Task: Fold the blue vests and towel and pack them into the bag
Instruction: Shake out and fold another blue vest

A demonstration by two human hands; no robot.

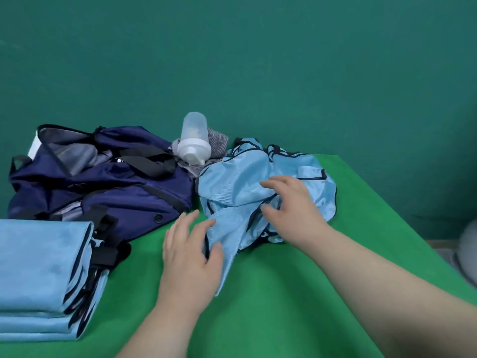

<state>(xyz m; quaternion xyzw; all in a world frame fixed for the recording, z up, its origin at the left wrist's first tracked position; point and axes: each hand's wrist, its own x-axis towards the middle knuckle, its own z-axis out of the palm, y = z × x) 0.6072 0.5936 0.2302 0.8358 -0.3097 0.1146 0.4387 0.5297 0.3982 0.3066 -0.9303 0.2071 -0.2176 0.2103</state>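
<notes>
Left hand (191, 257) and right hand (290, 202), fingers spread, touch the crumpled blue vest (232, 182) beside the bag (116, 184).

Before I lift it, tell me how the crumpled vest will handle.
Probably floppy: the vest lies crumpled in soft folds, so it should sag and trail. Likely light, as the fabric looks thin. Its sheen hints it may slip through a loose grip.

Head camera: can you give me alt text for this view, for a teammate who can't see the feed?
The left hand and right hand rest with spread fingers on a crumpled light blue vest on the green table. A stack of folded vests lies near left, in front of the navy bag. A clear bottle rests on striped cloth beside the bag.
</notes>
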